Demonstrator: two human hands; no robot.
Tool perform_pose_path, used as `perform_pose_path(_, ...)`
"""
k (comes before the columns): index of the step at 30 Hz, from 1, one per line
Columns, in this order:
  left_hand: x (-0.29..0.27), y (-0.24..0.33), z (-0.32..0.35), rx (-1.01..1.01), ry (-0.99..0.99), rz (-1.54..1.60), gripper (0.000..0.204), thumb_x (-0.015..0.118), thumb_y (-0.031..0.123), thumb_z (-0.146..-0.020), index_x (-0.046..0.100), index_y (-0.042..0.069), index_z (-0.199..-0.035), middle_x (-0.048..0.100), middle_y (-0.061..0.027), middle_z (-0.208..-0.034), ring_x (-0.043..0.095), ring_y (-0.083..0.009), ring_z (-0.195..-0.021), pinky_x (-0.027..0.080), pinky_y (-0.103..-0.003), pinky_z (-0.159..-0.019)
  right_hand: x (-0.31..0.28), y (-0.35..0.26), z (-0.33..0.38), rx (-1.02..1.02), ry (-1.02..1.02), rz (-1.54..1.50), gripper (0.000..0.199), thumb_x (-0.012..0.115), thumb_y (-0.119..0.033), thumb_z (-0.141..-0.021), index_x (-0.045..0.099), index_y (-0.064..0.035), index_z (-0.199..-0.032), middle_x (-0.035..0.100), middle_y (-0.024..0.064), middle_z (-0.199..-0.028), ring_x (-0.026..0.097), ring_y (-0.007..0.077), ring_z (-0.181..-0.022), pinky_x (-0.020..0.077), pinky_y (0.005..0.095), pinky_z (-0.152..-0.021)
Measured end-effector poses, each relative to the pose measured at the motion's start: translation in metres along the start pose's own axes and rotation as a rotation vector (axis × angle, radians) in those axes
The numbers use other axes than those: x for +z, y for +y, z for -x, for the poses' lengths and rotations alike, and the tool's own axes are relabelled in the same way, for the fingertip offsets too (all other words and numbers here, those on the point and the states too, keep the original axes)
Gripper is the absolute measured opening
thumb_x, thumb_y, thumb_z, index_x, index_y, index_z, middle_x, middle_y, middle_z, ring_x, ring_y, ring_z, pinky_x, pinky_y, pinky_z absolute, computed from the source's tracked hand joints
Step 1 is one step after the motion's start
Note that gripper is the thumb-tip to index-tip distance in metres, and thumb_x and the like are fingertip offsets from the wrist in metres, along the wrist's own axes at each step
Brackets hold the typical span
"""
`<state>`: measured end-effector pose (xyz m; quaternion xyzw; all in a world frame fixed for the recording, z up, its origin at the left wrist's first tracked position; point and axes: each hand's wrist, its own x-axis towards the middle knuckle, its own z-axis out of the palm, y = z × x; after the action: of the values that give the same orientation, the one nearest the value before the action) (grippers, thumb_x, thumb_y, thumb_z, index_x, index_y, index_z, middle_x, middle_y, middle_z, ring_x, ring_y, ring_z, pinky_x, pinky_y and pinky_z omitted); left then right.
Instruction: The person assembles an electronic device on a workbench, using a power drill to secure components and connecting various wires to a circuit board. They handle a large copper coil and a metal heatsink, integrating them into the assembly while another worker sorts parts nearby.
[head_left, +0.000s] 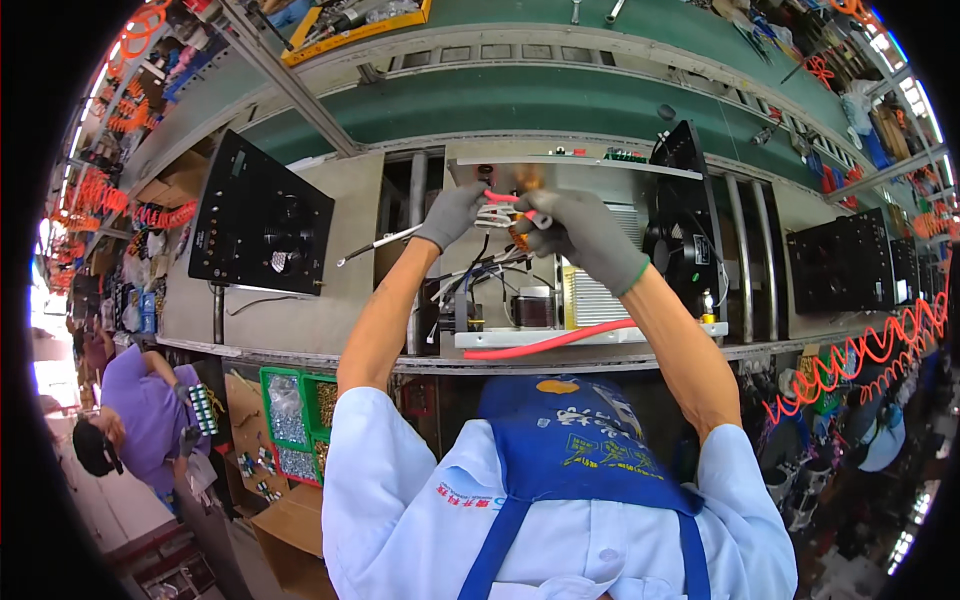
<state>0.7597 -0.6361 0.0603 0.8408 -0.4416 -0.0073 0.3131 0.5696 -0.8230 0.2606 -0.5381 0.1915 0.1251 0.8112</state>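
Note:
Both my arms reach forward to an open metal chassis (600, 175) standing on the work line. My left hand (452, 213), in a grey glove, grips a thin white cable tie (380, 243) whose tail sticks out to the left, next to a bundle of white wires (495, 214). My right hand (580, 235), also gloved, pinches the end of a red hose (545, 342) near the same bundle. The red hose runs down and across the chassis base. Inside the chassis sit black wires and a small transformer (533, 308).
A black fan panel (260, 225) stands at the left, another black fan unit (685, 235) at the right edge of the chassis, more black units (850, 265) farther right. Green parts bins (290, 410) hang below the bench. A person in purple (150, 410) works at lower left. Orange coiled hoses (870, 350) hang right.

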Motion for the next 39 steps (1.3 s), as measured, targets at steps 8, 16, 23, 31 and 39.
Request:
perform_pose_path(8,0.009,-0.027,-0.006,0.067,0.033,0.196,0.018,0.061,0.019,-0.095,0.067,0.008,-0.108,0.069,-0.0216,-0.092,0.066,-0.0442,-0.088,0.053,-0.052,-0.075,0.018,0.085,0.007,0.077,-0.161,-0.517,0.034,0.056,-0.021,-0.102,0.053,0.0001,-0.128,0.054,0.0012,-0.085,0.053,0.0094,-0.072,0.0487,0.0246,-0.065)
perform_pose_path(16,-0.001,-0.029,-0.009,-0.015,-0.052,0.217,0.027,0.06,0.016,-0.094,0.069,0.001,-0.114,0.07,-0.0245,-0.1,0.067,-0.0429,-0.094,0.054,-0.045,-0.082,0.042,0.107,-0.009,0.273,-0.15,-0.479,0.033,0.06,-0.032,-0.102,0.063,-0.0007,-0.111,0.058,0.0015,-0.076,0.047,0.0112,-0.062,0.0395,0.0264,-0.058)
perform_pose_path(23,0.02,-0.04,-0.009,-0.084,0.135,0.204,0.023,0.057,0.02,-0.093,0.069,0.006,-0.107,0.068,-0.0244,-0.087,0.066,-0.0457,-0.084,0.053,-0.053,-0.073,0.024,0.151,-0.047,0.247,-0.087,0.647,0.036,0.065,-0.037,-0.098,0.072,-0.0017,-0.091,0.062,0.0024,-0.068,0.051,0.0101,-0.052,0.0417,0.0282,-0.05)
perform_pose_path(31,0.022,-0.036,-0.007,-0.108,0.11,0.242,0.025,0.058,0.025,-0.096,0.069,0.005,-0.106,0.069,-0.024,-0.089,0.067,-0.0449,-0.086,0.053,-0.048,-0.07,0.021,0.169,-0.06,0.273,-0.141,0.55,0.036,0.067,-0.035,-0.096,0.073,0.0015,-0.095,0.066,0.0059,-0.068,0.066,0.0148,-0.056,0.0526,0.0286,-0.053)
perform_pose_path(39,0.034,-0.04,-0.006,-0.07,0.195,0.226,0.02,0.059,0.015,-0.089,0.068,0.007,-0.105,0.07,-0.0199,-0.085,0.069,-0.0399,-0.08,0.054,-0.049,-0.072,0.021,0.171,-0.063,0.296,-0.142,0.61,0.034,0.067,-0.032,-0.096,0.072,0.0009,-0.086,0.067,0.0079,-0.066,0.062,0.0147,-0.052,0.0499,0.0298,-0.048)
